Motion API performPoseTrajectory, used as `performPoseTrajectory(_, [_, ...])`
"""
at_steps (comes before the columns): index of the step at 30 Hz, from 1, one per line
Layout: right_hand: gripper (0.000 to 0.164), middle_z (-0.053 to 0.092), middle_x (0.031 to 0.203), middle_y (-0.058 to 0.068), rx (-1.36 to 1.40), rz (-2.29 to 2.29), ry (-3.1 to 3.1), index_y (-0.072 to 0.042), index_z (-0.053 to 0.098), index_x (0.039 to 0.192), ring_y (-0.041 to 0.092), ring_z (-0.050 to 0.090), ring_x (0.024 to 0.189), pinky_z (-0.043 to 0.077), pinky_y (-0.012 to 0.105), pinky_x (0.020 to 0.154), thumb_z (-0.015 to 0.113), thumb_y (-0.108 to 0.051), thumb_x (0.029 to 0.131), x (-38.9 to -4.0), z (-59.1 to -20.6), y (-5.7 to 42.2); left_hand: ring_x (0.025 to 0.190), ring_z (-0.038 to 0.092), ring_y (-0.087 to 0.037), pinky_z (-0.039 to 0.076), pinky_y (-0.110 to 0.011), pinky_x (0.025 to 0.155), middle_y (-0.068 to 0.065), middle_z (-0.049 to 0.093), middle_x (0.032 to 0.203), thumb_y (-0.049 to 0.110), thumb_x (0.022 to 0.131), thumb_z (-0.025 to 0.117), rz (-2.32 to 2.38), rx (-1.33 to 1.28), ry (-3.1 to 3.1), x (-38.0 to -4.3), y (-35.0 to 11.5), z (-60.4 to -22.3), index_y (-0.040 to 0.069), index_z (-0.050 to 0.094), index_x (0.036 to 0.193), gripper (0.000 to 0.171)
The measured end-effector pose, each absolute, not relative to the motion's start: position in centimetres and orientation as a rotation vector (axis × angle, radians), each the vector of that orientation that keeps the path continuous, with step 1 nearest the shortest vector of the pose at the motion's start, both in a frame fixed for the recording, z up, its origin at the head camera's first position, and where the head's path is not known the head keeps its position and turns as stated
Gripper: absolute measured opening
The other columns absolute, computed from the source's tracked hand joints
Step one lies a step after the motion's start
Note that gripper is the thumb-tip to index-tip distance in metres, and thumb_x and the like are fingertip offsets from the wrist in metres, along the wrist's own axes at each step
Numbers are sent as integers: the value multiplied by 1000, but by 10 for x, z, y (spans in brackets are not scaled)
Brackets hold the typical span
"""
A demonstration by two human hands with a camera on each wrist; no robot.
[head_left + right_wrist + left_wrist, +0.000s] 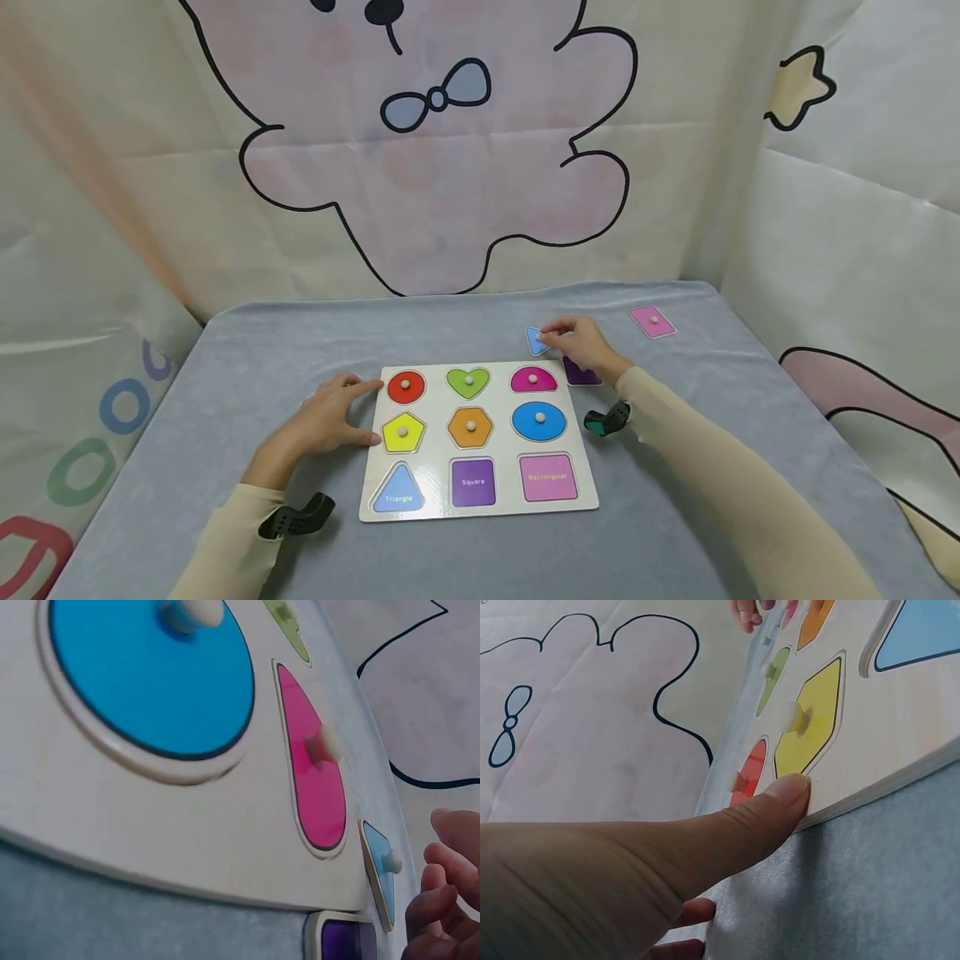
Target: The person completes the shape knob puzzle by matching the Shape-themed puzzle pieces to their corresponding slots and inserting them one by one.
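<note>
A white shape-puzzle board (435,483) lies on the table. At its left edge is my left hand (324,419), fingers spread, the thumb (780,799) touching the edge beside the yellow pentagon (817,716). Beyond the board's far right corner, my right hand (581,340) hovers by a blue triangle piece (534,341) with loosely bent fingers. The right wrist view shows the triangle's pale knob (393,861) slightly apart from the fingertips. A purple piece (581,373) lies under or beside that hand, partly hidden, against the board's corner.
A pink piece (652,322) lies at the table's far right. Red circle (406,387), green heart (468,383), magenta half-circle (533,379), orange hexagon (470,427) and blue oval (538,421) sit in the board. Its front row shows printed Triangle, Square and Rectangular recesses.
</note>
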State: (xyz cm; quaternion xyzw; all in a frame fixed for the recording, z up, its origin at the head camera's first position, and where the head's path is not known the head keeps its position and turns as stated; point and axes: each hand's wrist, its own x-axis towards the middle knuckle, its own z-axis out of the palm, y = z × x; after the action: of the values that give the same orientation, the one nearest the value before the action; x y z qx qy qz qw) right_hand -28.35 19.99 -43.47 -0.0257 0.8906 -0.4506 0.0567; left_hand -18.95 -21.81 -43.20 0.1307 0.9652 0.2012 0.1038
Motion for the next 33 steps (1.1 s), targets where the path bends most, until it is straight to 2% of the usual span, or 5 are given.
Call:
performPoseTrajectory(9, [29,65,102,11,-5,-1309,2716,-1,70,115,20,53,91,45,25,73,69,-22,96,-293,-435,192,128,45,-46,42,-70,101,-24,48,143,41,73,89,597,380,2850,-188,-222,-432,18,52,148,87])
performPoseTrajectory(17, [23,59,93,6,60,-1270,2721,-1,71,112,19,51,86,43,26,69,69,-17,96,-294,-436,187,128,45,-46,41,-70,102,-23,49,143,42,74,88,592,395,2850,-189,-224,-431,18,52,148,86])
performPoseTrajectory(27, [24,57,96,5,100,-1224,2690,-4,72,117,19,52,90,43,31,71,69,-15,95,-295,-433,185,128,45,-45,40,-70,102,-23,48,144,43,74,88,602,387,2833,-190,-223,-430,19,51,149,87])
performPoseTrajectory(33, [22,58,94,5,28,-1226,2714,-2,73,116,18,52,88,44,26,71,68,-12,96,-296,-436,187,128,45,-45,40,-70,102,-23,48,144,42,74,88,602,399,2830,-191,-224,-431,19,51,149,86])
